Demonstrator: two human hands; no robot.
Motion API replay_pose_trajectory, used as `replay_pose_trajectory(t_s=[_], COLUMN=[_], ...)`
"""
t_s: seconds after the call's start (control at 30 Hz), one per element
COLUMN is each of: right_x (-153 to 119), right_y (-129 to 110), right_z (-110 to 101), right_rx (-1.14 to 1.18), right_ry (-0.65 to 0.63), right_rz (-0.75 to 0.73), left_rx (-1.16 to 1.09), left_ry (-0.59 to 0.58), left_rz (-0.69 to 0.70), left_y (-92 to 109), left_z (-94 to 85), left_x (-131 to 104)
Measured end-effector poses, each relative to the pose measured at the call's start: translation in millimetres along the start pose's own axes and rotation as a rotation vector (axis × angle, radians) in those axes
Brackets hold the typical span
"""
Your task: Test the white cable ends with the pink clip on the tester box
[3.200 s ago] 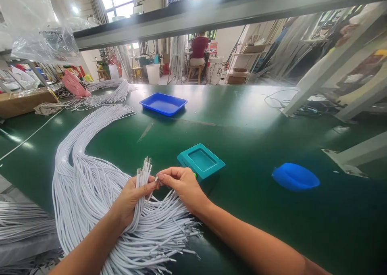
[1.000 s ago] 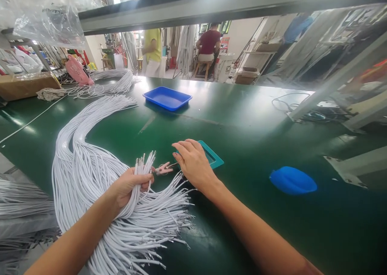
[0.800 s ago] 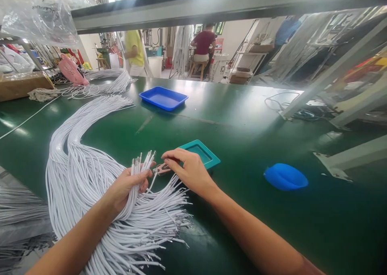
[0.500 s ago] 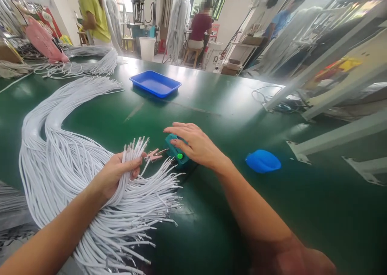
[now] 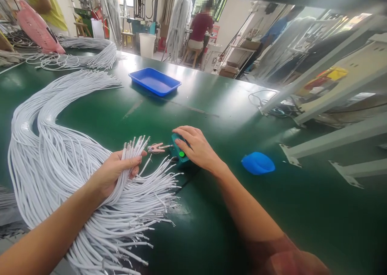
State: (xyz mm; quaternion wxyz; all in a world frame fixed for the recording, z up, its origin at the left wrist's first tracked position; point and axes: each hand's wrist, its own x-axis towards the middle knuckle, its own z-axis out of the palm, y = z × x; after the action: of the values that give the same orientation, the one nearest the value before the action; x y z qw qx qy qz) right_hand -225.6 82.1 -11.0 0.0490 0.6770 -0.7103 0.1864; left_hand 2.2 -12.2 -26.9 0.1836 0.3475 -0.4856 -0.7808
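A bunch of white cables [image 5: 125,172] with bare, stripped tips stands upright in my left hand [image 5: 121,170], the thumb pressed across it. Under and around that hand spreads a large loose pile of the same white cables [image 5: 75,158], ends pointing right. My right hand [image 5: 198,148] is wrapped over a small teal box [image 5: 177,146], thumb along its near side and fingers over the top. On the box's face shows a round green button [image 5: 182,154]. A pinkish clip [image 5: 156,147] on a metal rod sticks out of the box toward the bunch.
A blue tray [image 5: 155,81] lies farther back on the green table [image 5: 226,210]. To the right are a blue rounded object [image 5: 258,163] and white metal legs [image 5: 314,148]. Back left, a pink machine [image 5: 39,27] stands by more cables. People work in the background.
My right hand and the teal box have shifted slightly right, so the clip sits farther from the box's shadow and reads straighter. My left hand keeps its hold on the cables.
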Motion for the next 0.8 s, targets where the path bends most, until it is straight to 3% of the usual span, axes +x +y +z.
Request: replay_pose_trajectory(t_s=[0.17,0.37,0.57,0.67,0.8], right_x=[-16,-19,-18,-16,-7], right_y=[-12,-21,-21,-17,-15], right_z=[-2,13,15,4,-20], right_rx=[-0.156,-0.2,-0.181,-0.069,0.242], right_ry=[-0.125,-0.044,-0.039,-0.029,0.177], right_rz=[-0.187,-0.19,-0.179,-0.148,0.049], left_rx=[-0.01,-0.069,-0.177,-0.189,-0.175], left_ry=[-0.031,0.014,0.062,0.126,0.117], left_rz=[0.012,-0.003,-0.057,-0.05,0.016], left_y=[-2,-1,5,3,-1], left_z=[-0.8,2.2,5.0,2.2,-1.7], left_x=[2,2,2,6,9])
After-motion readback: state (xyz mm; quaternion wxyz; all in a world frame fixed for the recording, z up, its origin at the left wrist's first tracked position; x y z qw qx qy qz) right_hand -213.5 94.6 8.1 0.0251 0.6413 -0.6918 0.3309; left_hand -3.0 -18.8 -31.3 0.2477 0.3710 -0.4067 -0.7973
